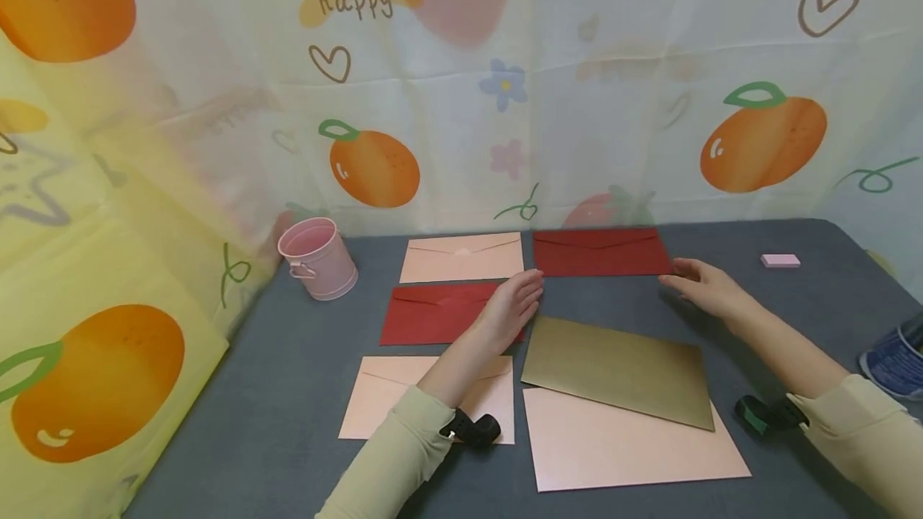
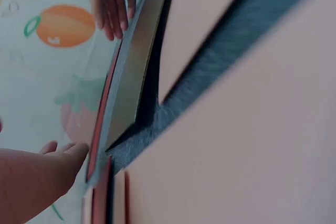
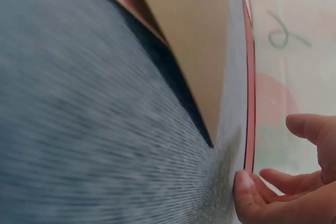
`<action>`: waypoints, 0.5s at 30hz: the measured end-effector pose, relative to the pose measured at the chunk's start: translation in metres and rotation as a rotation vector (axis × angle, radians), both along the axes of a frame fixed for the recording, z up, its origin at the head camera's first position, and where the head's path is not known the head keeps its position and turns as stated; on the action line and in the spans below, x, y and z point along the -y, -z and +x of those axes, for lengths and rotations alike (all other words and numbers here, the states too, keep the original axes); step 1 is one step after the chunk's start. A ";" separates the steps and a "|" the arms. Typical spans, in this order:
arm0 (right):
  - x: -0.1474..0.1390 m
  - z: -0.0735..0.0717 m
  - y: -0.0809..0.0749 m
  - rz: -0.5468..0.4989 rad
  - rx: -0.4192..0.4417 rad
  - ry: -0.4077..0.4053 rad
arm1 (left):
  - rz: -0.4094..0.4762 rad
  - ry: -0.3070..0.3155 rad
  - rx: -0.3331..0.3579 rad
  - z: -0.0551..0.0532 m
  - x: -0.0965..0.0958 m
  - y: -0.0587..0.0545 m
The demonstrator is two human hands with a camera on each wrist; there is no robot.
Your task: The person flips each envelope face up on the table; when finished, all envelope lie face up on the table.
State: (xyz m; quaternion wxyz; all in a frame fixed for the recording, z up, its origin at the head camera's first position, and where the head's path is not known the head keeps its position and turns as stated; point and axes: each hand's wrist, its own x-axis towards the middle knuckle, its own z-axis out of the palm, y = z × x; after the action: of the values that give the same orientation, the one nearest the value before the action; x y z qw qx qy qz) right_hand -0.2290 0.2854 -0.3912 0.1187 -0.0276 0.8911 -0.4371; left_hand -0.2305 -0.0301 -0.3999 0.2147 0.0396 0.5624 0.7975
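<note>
Your left hand [image 1: 510, 307] is relaxed and grips nothing, its fingers by the near left corner of the far red envelope [image 1: 602, 252] and above the right end of the nearer red envelope [image 1: 429, 319]. Your right hand [image 1: 703, 285] is unclenched too—thumb apart, fingertips at the far one's right end, whether touching you cannot tell—while that envelope lies flat beyond the gold envelope [image 1: 620, 371], just right of a pale pink envelope [image 1: 461, 259].

A gray table [image 1: 252, 407] bears envelopes [image 1: 602, 253], bucket [image 1: 328, 267], block [image 1: 780, 261].
</note>
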 end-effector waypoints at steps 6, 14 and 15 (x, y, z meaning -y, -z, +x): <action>0.007 0.018 0.001 0.016 -0.056 -0.067 | -0.347 0.193 -0.194 0.024 0.016 -0.004; 0.023 0.056 0.008 0.177 -0.316 -0.220 | -0.833 0.431 -0.653 0.053 0.037 -0.003; 0.024 0.060 0.008 0.196 -0.341 -0.245 | -0.883 0.457 -0.707 0.055 0.038 -0.003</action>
State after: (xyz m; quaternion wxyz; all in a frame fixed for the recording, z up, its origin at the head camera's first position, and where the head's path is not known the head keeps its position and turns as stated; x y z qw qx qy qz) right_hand -0.1686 0.2614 -0.3996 0.0206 -0.1973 0.9266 -0.3196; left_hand -0.1756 -0.0686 -0.3970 0.1769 0.3286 0.8544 0.3616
